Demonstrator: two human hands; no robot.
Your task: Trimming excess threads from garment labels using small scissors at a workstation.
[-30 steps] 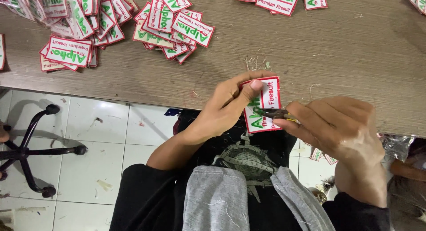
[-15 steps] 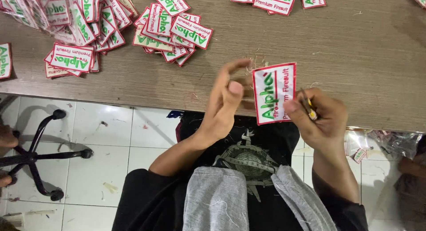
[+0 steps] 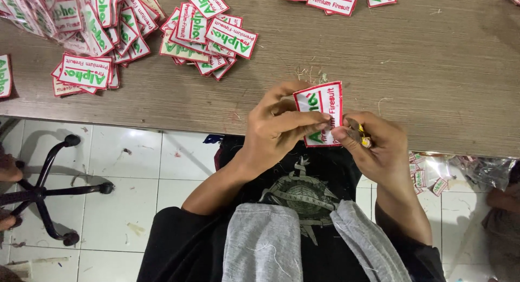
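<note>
White rectangular embroidered patch [image 3: 324, 106] with red border and green lettering, held upright over front edge of brown wooden table [image 3: 411, 70]. Left hand [image 3: 281, 127] pinches patch's lower edge, thumb and forefinger closed on it. Right hand [image 3: 376, 144] touches same edge, gripping small yellow-handled tool [image 3: 364, 137]. Heaps of matching patches [image 3: 97, 27] lie further back.

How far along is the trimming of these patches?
Done cannot be told apart from undone: loose thread scraps on the table suggest some trimming. In hand: the left hand holds one patch, the right hand a small yellow-handled tool. Heaps of patches remain.
</note>
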